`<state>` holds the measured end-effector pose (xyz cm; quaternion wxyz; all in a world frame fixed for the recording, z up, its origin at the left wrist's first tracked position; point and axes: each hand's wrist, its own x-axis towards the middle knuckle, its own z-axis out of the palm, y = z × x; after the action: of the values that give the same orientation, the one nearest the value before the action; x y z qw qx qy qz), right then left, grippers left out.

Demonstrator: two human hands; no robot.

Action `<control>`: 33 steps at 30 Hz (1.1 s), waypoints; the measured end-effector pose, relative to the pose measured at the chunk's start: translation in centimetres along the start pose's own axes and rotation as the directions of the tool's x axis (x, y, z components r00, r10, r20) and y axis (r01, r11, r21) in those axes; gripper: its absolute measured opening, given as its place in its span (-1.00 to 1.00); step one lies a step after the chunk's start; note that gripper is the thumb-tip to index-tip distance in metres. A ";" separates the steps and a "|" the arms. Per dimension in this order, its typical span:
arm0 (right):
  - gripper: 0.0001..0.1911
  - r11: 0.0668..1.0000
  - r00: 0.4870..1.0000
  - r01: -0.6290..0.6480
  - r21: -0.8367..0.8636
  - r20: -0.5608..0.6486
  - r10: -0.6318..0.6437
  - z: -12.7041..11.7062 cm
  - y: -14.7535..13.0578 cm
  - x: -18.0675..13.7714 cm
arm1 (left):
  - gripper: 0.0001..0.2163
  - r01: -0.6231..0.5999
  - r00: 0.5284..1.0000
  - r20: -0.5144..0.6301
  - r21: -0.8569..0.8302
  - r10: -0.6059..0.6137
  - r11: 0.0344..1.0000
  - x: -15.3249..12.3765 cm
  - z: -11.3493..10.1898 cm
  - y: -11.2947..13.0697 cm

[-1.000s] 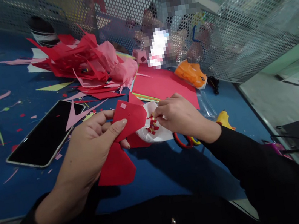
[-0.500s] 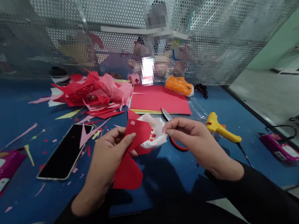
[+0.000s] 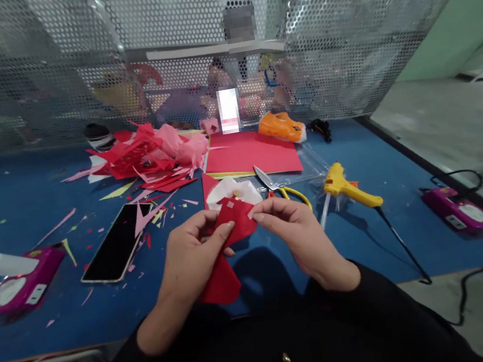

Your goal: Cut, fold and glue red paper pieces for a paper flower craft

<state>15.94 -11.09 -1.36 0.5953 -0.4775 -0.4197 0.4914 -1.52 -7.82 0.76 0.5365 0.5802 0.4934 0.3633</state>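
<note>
My left hand (image 3: 193, 254) is closed on a folded piece of red paper (image 3: 240, 224), thumb on top, and a wide red flap hangs below its fingers. On the paper's upper part sits a small pale square (image 3: 230, 205). Thumb and index of my right hand (image 3: 304, 235) are pinched at the paper's right edge, with a tiny pale paper bit (image 3: 250, 212) at their tips. Just behind the red paper lies a crumpled white tissue (image 3: 236, 189); small cut bits lay on it earlier, now mostly hidden. Scissors (image 3: 267, 178) with an orange-yellow handle rest to the right.
A yellow glue gun (image 3: 350, 187) with its cord lies at right, near a purple power strip (image 3: 462, 209). Red sheets (image 3: 250, 151), an orange packet (image 3: 282, 128) and a scrap pile (image 3: 148, 150) are behind. A phone (image 3: 116, 245) and another purple strip (image 3: 38, 270) stand left.
The right hand has come from over the tissue to the red paper's right edge. The paper has moved nearer, away from the tissue. The camera view has shifted slightly.
</note>
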 end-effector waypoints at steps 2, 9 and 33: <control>-0.94 1.000 0.999 -0.009 0.028 -0.040 0.010 0.0 0.0 -0.1 | -0.63 -0.006 1.000 0.006 -0.071 0.007 0.997 -0.1 0.3 -0.1; -0.94 0.999 0.993 0.004 0.039 -0.118 0.000 -0.5 0.1 -0.3 | -0.76 -0.087 0.995 0.040 -0.136 0.093 0.987 -0.8 0.8 -0.6; -0.88 0.823 0.919 0.342 -0.453 -0.022 -0.394 0.1 0.9 -2.1 | -0.87 -0.110 0.993 0.045 -0.026 0.111 0.994 -1.2 1.8 -0.6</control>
<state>15.35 -13.08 -2.25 0.5783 -0.5369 -0.5691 0.2311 -0.25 -9.47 0.00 0.5338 0.6084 0.4438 0.3847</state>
